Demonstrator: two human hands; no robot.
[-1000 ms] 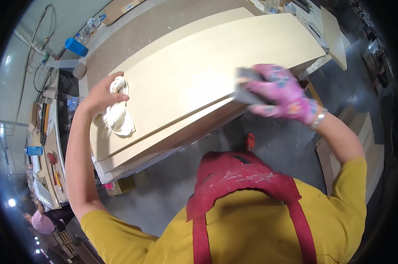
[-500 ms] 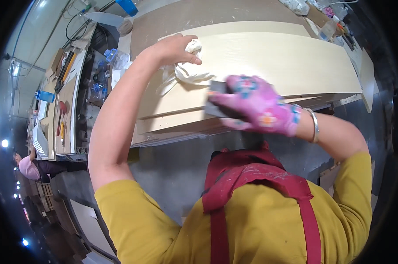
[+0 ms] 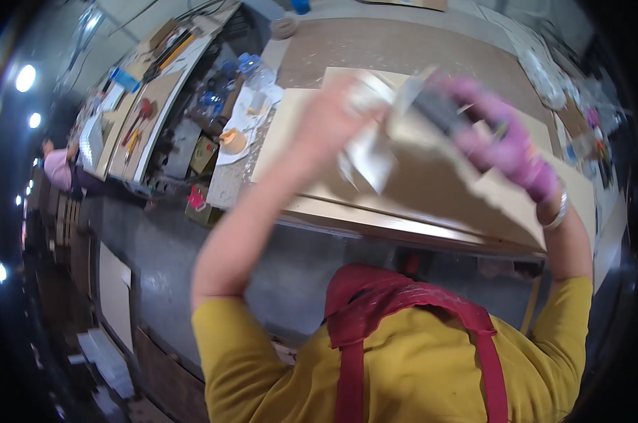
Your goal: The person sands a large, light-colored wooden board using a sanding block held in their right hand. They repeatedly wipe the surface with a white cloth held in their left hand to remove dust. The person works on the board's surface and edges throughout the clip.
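- Lettering: any print on the bottles and cups around me is too small to read.
- Containers, left: an orange cup point(image 3: 232, 140) stands on white paper point(image 3: 248, 111) at the left end of my surface point(image 3: 403, 42); its contents cannot be made out. Near it is a clear bottle point(image 3: 257, 72) with a blue cap; a blue container point(image 3: 125, 79) stands on the side surface point(image 3: 165, 99).
- My left hand point(image 3: 331, 116), bare and blurred: fingers curled round a white cloth point(image 3: 370, 161), whose loose end hangs over the pale board point(image 3: 417, 201).
- My right hand point(image 3: 500, 139), in a pink patterned glove: fingers bent part-way, closed about a dark grey block point(image 3: 435, 108).
- Position: the block is tilted above the board, just beside the cloth; whether the two touch, I cannot tell. The board lies on my surface.
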